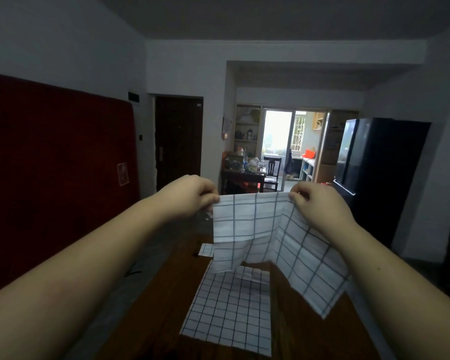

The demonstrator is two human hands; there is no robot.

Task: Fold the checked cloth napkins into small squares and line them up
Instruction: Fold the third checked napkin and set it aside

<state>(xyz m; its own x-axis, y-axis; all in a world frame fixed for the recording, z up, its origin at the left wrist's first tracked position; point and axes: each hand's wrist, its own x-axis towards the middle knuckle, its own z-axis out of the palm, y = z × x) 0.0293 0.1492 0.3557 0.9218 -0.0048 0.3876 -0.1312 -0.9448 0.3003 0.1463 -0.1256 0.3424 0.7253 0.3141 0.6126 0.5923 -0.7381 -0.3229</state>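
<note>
in the middle of the frame a person holds a raised napkin (265,229) in the air above a dark wooden table (166,294). the left hand (190,196) pinches its upper left corner, fingers curled in and the thumb tip pressed on the cloth. the right hand (320,201) pinches the upper right corner the same way, fingers bent round the edge. the top edge runs taut and level between the two hands. below it the cloth hangs loose and creased, its lower right corner drooping toward the lower right of the frame.

under it, at lower centre, a flat napkin (229,307) with a finer check lies spread open on the table, its far edge partly hidden by the hanging cloth. a small checked piece (206,250) lies on the table left of centre, mostly hidden behind the raised napkin; whether it is folded cannot be told.

a red mattress (50,165) leans on the wall at left, and a black fridge (369,162) stands at right.
</note>
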